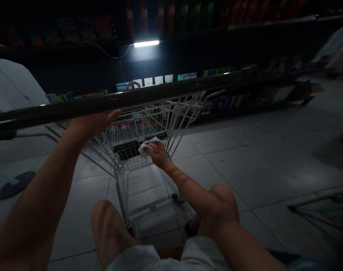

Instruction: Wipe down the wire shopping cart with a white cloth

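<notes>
A wire shopping cart (144,128) stands in front of me, its dark handle bar (149,95) crossing the view at a slant. High on the left, my left hand (88,126) is closed at the handle bar; its thumb shows below the bar, while the other fingers are mostly hidden behind it. My right hand (159,155) grips a crumpled white cloth (149,147) and presses it to the near end of the wire basket, beside a dark panel (129,150).
Dim shelves hold bottles (160,19) and boxes (154,80) behind the cart, lit by a tube lamp (146,44). A dark flat object (16,185) lies on the tiled floor (216,158) at left. A metal frame (318,207) stands at right. My bare knees flank the cart's near wheels.
</notes>
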Available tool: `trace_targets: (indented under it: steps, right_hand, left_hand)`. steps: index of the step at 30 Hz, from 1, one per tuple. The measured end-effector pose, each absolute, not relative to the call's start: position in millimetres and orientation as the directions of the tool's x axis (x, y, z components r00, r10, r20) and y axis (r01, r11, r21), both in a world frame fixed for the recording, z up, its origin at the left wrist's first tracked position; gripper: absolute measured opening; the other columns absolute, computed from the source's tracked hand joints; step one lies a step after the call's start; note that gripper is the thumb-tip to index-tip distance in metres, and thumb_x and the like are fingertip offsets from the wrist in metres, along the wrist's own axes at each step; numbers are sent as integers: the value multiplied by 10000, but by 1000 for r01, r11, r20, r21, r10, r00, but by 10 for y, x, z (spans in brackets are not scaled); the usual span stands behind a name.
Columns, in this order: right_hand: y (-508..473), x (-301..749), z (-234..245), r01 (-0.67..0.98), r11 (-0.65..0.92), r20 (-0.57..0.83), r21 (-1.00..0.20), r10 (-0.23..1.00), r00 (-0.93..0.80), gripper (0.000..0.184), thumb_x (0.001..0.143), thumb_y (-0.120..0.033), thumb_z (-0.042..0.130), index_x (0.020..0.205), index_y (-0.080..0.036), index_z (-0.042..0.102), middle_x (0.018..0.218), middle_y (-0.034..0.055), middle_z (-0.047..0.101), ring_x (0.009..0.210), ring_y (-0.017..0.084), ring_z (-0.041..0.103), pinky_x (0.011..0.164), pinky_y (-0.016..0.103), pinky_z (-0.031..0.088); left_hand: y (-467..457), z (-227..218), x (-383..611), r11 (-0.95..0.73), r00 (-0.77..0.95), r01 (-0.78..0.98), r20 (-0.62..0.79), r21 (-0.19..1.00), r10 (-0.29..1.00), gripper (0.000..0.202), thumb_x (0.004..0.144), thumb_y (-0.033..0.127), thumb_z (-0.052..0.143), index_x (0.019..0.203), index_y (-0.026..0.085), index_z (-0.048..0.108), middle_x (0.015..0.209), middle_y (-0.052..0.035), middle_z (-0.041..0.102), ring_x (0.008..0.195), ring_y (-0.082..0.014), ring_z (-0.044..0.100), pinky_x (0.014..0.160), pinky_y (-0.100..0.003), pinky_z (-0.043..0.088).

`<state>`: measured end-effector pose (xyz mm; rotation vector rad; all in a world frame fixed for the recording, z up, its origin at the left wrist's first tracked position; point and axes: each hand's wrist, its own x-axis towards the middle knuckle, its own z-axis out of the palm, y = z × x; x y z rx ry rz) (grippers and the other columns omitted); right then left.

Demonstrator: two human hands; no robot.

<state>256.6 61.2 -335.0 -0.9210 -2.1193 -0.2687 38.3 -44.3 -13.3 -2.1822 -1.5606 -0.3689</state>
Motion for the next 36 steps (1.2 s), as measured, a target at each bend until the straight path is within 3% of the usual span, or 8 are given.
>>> trace_targets:
  steps: [4, 10, 14, 20, 27, 30, 32, 36]
  right_hand:
    - [882, 2727, -3452, 597, 801, 597, -51, 503, -625, 418, 928, -79, 551, 1213, -334, 719, 1358, 4, 651, 1268, 184, 536, 1128, 416, 455]
    - [938, 2820, -3879, 627, 770, 514, -118, 588, -625, 382, 842, -34, 601, 1053, -297, 779, 1253, 6, 701, 1182, 192, 581, 1058, 378, 501]
    - [787, 2833, -3948, 678, 717, 550, -163, 636, -541, 423, 864, -28, 536, 1121, -269, 770, 1272, 46, 663, 1264, 221, 524, 1080, 374, 498]
    - [870, 2855, -3593, 749, 600, 752, -279, 622, -218, 420, 909, -77, 490, 1204, -257, 727, 1226, 97, 605, 1272, 240, 496, 1140, 439, 462]
    - [981, 2893, -3870, 699, 673, 653, -242, 645, -396, 284, 840, -58, 588, 911, -258, 776, 1080, 49, 683, 1088, 195, 562, 1015, 389, 512]
    - [859, 2962, -3841, 705, 666, 692, -243, 628, -355, 272, 840, -72, 557, 921, -223, 768, 1065, 72, 659, 1095, 201, 560, 1032, 395, 512]
    - [786, 3074, -3555, 714, 656, 808, -245, 545, -223, 275, 890, -137, 508, 1012, -203, 746, 1150, 102, 611, 1170, 227, 534, 1071, 439, 491]
    - [832, 3444, -2452, 746, 642, 984, -178, 94, 153, 334, 972, -275, 422, 1226, -252, 637, 1329, 82, 474, 1290, 243, 484, 1116, 507, 446]
  left_hand:
    - [-456, -125, 422, -273, 334, 942, 449, -196, 829, 540, 996, 524, 317, 1367, 293, 634, 1079, -74, 763, 1114, -311, 642, 983, -470, 457]
    - [-382, -151, 413, -344, 388, 921, 493, -183, 779, 566, 992, 553, 329, 1391, 253, 594, 1189, -63, 731, 1251, -304, 571, 1088, -474, 379]
    - [-319, -176, 400, -316, 361, 932, 504, -176, 785, 612, 975, 592, 346, 1327, 182, 634, 1192, -104, 720, 1263, -330, 566, 1116, -494, 344]
    - [-316, -200, 425, -290, 351, 936, 534, -197, 769, 608, 973, 601, 338, 1303, 195, 649, 1227, -103, 705, 1301, -359, 536, 1128, -532, 316]
    - [-295, -200, 460, -312, 391, 920, 541, -236, 745, 593, 992, 583, 334, 1338, 207, 633, 1150, -103, 730, 1231, -343, 586, 1093, -504, 346]
    - [-265, -191, 458, -323, 425, 905, 542, -277, 726, 585, 991, 578, 339, 1366, 227, 619, 1122, -103, 732, 1186, -338, 612, 1061, -488, 373]
    - [-242, -191, 454, -319, 429, 903, 537, -290, 727, 610, 980, 612, 332, 1333, 225, 646, 1079, -103, 736, 1150, -342, 629, 1041, -486, 389]
    - [-206, -199, 449, -263, 387, 919, 546, -294, 743, 666, 970, 670, 295, 1267, 220, 685, 1049, -97, 737, 1133, -342, 636, 1038, -492, 395]
